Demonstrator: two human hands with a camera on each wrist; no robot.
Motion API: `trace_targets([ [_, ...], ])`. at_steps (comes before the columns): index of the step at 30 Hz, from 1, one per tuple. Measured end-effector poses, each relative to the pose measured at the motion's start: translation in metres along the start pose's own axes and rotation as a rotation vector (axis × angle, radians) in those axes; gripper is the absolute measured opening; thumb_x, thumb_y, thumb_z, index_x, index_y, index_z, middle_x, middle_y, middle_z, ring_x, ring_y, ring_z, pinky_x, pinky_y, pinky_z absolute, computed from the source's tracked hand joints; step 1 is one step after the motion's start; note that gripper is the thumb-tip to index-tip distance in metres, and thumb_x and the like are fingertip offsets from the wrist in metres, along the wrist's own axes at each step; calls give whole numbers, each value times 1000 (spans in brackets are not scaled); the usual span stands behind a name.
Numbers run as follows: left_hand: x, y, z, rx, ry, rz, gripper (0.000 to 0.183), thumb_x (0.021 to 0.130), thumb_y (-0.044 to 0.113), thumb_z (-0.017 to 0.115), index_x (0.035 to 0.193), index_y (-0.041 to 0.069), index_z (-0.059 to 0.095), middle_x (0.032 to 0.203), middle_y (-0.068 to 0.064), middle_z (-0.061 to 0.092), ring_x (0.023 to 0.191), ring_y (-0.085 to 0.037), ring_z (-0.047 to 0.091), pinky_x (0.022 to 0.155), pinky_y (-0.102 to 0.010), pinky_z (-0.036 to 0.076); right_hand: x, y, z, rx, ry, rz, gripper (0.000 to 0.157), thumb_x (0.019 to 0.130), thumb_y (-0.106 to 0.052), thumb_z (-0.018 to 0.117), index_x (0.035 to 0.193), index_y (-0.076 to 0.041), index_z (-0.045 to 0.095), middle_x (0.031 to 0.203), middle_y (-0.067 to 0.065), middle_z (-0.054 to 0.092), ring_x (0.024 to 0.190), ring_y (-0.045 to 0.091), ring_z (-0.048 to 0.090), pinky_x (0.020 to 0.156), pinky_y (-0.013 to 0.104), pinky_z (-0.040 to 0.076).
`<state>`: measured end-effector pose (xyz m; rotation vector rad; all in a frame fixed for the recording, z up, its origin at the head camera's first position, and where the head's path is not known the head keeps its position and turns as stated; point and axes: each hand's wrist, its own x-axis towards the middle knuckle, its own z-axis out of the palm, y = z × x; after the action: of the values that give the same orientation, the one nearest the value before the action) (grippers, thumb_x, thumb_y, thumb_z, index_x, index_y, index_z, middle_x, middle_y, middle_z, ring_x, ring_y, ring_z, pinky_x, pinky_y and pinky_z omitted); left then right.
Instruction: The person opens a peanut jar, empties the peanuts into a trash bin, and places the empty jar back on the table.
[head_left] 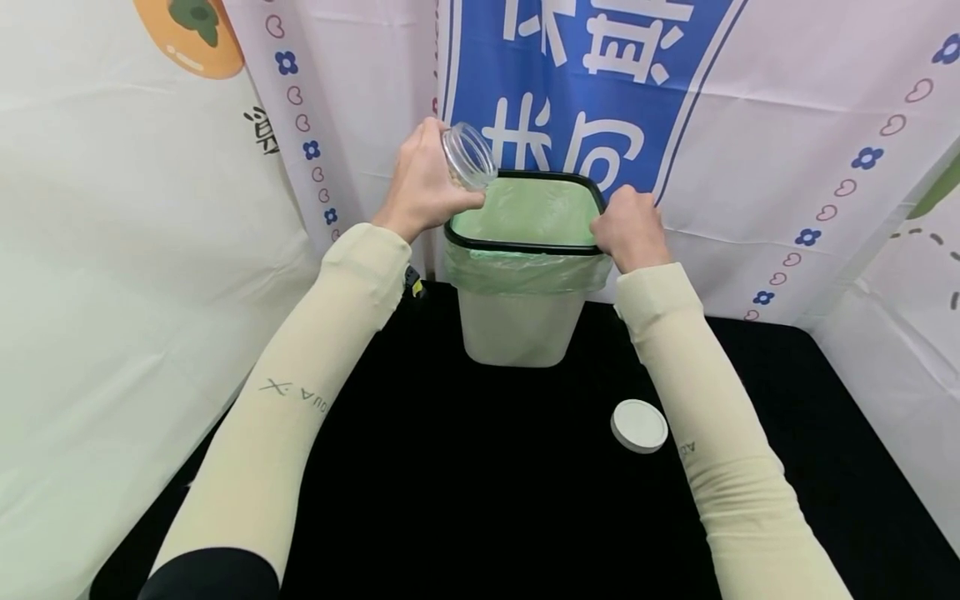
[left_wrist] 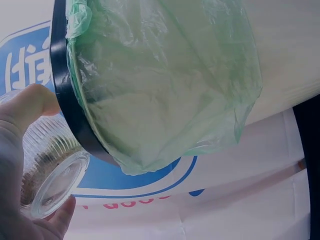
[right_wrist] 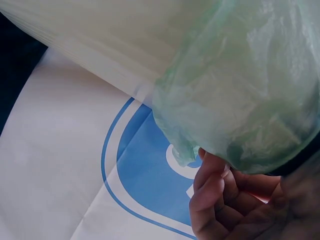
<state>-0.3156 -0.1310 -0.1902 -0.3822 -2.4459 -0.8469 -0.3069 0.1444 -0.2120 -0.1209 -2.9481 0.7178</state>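
In the head view my left hand [head_left: 426, 179] grips a clear glass jar [head_left: 468, 157], tipped on its side with its mouth toward a white trash bin [head_left: 517, 329]. Some brownish grainy stuff [left_wrist: 37, 172] shows through the jar's ribbed wall in the left wrist view. A thin green plastic bag [head_left: 525, 275] lines the bin and folds down outside it under a black rim ring [head_left: 525, 248]. At the bin's right side, my right hand [head_left: 633, 227] holds the rim with curled fingers, close against the bag's folded edge in the right wrist view.
On the black tabletop [head_left: 465, 467] a round white lid [head_left: 639, 425] lies near my right forearm. A small black and yellow item [head_left: 413, 283] is partly hidden behind my left sleeve. Printed white cloth [head_left: 795, 150] hangs right behind the bin.
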Motion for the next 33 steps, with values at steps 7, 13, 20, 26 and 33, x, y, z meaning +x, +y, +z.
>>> trace_targets([
  [7,1,0,3,41,-25,39,82,69,21,89,138,1,49,132,-17,59,121,-32,57,110,-43,50,0,1,0,0,4,1,22,100,-13,46,105,1,63,108,23,63,94,37,57,79,47,51],
  [13,1,4,2,74,-46,62,85,71,20,90,141,-1,47,134,-19,58,124,-34,55,112,-45,48,0,0,1,-1,11,-3,22,100,-12,47,106,1,63,110,24,63,94,37,57,78,47,51],
  [20,1,8,-2,134,-78,87,87,72,20,90,143,-2,45,138,-19,56,123,-33,51,113,-44,47,0,0,1,1,13,5,24,100,-13,47,109,2,63,113,24,64,95,37,57,80,48,52],
  [26,1,10,-4,184,-101,113,86,73,19,89,143,-2,44,137,-19,56,123,-33,51,112,-42,48,-1,-1,0,-2,16,6,26,100,-14,48,111,3,64,115,25,64,98,37,58,83,49,53],
  [33,3,12,-5,223,-106,154,88,73,19,90,144,-4,44,138,-20,55,125,-36,51,114,-43,47,-2,-1,0,-1,19,-1,26,99,-13,47,112,4,63,117,26,63,100,38,58,85,51,53],
])
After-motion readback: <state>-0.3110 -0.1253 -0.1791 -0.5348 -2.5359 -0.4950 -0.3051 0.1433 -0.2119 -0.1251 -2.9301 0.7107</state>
